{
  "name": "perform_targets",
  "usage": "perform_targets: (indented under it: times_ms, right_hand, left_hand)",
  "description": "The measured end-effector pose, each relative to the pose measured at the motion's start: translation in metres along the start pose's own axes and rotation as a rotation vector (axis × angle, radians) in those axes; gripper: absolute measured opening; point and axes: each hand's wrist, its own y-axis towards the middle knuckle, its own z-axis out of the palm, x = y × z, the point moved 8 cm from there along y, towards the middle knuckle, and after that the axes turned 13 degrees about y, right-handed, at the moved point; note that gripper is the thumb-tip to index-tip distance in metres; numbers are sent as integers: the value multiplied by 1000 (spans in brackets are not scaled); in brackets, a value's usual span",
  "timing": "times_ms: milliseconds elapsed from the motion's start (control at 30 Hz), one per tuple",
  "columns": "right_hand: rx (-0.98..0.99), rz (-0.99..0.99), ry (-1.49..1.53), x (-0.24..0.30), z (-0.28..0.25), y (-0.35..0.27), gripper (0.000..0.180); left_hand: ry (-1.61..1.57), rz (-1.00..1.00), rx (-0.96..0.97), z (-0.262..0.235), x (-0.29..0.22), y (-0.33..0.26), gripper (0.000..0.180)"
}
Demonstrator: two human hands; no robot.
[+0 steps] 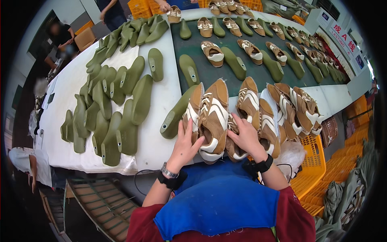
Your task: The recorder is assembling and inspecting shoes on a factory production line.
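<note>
Brown mesh shoe uppers with white trim and laces stand in a row at the table's front edge. My left hand [184, 148] grips the left end of the row, fingers along the leftmost upper [195, 105] and thumb by the heel of the middle upper [215, 117]. My right hand [245, 136] holds a third upper [234, 149] pressed against the middle one. More uppers [290, 107] lean together beyond my right hand. Just left of the row, a green shoe last [176, 115] lies on the white tabletop.
Many green lasts [107, 97] cover the table's left side. Across a dark green belt [183, 42] run rows of uppers and lasts. At the far edge, another person's hand [164, 5] touches a shoe upper [174, 14]. Yellow crates [312, 161] stand at my right; a metal rack [100, 205] is lower left.
</note>
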Motion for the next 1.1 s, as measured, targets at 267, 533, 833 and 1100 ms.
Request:
perform_targets:
  times_ms: [267, 533, 833, 1100]
  right_hand:
    - [-242, -401, 204, 64, -42, 6, 55]
    - [13, -480, 39, 97, 15, 10, 45]
    - [41, -412, 128, 78, 18, 7, 47]
    - [12, -438, 184, 72, 17, 11, 50]
  left_hand:
    - [-32, 22, 69, -15, 16, 16, 60]
    - [217, -84, -70, -32, 83, 48, 57]
    - [260, -336, -471, -52, 123, 27, 52]
    - [576, -216, -476, -65, 94, 39, 59]
